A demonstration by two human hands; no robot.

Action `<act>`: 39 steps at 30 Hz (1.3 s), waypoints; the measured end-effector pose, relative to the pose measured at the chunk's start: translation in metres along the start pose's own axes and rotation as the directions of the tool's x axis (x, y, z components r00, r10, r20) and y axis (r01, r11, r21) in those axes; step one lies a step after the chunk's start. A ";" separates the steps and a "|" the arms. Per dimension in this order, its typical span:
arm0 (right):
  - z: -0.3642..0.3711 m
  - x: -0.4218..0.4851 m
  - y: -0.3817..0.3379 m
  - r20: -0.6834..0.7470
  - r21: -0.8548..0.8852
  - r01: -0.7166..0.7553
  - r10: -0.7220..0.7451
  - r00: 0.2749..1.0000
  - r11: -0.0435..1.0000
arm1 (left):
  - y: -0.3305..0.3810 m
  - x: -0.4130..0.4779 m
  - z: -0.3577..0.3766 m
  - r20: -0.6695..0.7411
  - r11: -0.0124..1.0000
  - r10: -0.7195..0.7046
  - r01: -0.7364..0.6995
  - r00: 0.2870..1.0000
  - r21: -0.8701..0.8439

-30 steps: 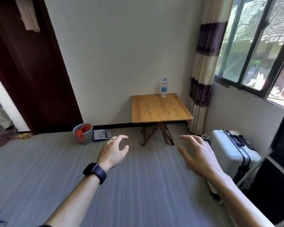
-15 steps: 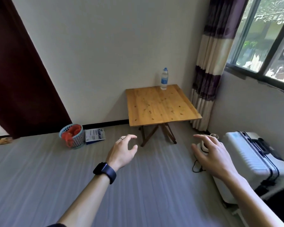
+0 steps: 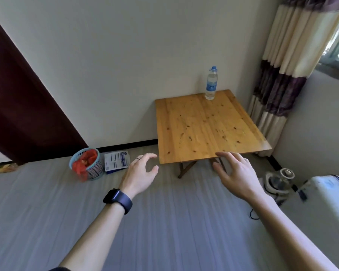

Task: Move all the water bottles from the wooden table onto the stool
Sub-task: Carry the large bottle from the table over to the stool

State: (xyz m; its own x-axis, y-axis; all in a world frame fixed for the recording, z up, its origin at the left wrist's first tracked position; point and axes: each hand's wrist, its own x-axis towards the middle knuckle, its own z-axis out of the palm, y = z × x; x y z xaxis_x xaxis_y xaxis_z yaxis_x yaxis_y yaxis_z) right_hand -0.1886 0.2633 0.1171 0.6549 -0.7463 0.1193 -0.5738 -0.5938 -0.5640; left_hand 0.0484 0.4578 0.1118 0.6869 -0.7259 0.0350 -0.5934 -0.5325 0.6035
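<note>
One clear water bottle (image 3: 211,83) with a blue cap and blue label stands upright at the far edge of the square wooden table (image 3: 204,130), close to the wall. My left hand (image 3: 140,174) hovers in the air short of the table's near left corner, fingers loosely curved, holding nothing. My right hand (image 3: 236,173) reaches out in front of the table's near edge, fingers spread and empty. Both hands are well short of the bottle. No stool is in view.
A blue basket (image 3: 87,164) with red contents and a white packet (image 3: 116,161) lie on the floor left of the table. A glass kettle (image 3: 280,179) and a white suitcase (image 3: 325,202) sit at the right. A striped curtain (image 3: 278,79) hangs beside the table.
The view has come closer to the table and tilted down; the table and bottle look larger. Both hands stay raised and empty, now near the table's front edge.
</note>
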 end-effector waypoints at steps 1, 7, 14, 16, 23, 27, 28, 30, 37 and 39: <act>0.009 0.020 -0.006 0.017 0.004 0.002 -0.002 1.000 1.000 | -0.011 0.016 -0.002 0.005 1.000 -0.016 0.016 1.000 -0.002; 0.087 0.140 -0.049 0.085 -0.004 0.023 -0.022 0.996 1.000 | -0.097 0.124 -0.019 0.022 0.997 -0.081 0.081 0.996 0.015; 0.184 0.285 -0.121 0.146 -0.008 -0.071 0.072 0.987 0.997 | -0.208 0.270 -0.069 0.074 0.996 -0.090 0.088 0.993 0.023; 0.202 0.324 -0.141 0.127 -0.006 -0.103 0.103 0.987 0.995 | -0.235 0.312 -0.086 0.092 0.994 -0.105 0.103 0.990 0.030; 0.261 0.436 -0.167 0.108 -0.019 -0.183 0.184 0.977 0.983 | -0.290 0.447 -0.108 0.195 0.992 -0.121 0.113 0.973 0.049; 0.294 0.498 -0.161 0.076 0.012 -0.268 0.267 0.961 0.963 | -0.307 0.536 -0.092 0.319 0.995 -0.081 0.056 0.944 0.086; 0.301 0.514 -0.157 0.071 0.034 -0.291 0.288 0.955 0.956 | -0.308 0.559 -0.088 0.348 0.995 -0.070 0.041 0.935 0.090; 0.311 0.550 -0.150 0.072 0.068 -0.337 0.332 0.941 0.939 | -0.306 0.606 -0.082 0.397 0.994 -0.049 0.008 0.917 0.105; 0.331 0.647 -0.151 0.090 0.146 -0.483 0.475 0.875 0.863 | -0.284 0.752 -0.066 0.559 0.971 0.069 -0.184 0.826 0.152; 0.330 0.675 -0.152 0.091 0.158 -0.505 0.497 0.863 0.848 | -0.275 0.791 -0.057 0.598 0.947 0.119 -0.272 0.792 0.171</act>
State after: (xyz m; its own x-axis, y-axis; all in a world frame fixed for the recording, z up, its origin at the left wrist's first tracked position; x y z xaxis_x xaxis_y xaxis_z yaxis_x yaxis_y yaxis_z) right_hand 0.5029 -0.0504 0.0134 0.3249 -0.9116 -0.2520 -0.7400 -0.0791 -0.6679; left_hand 0.7790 0.0545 0.0193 0.2227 -0.8991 -0.3768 -0.8206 -0.3815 0.4254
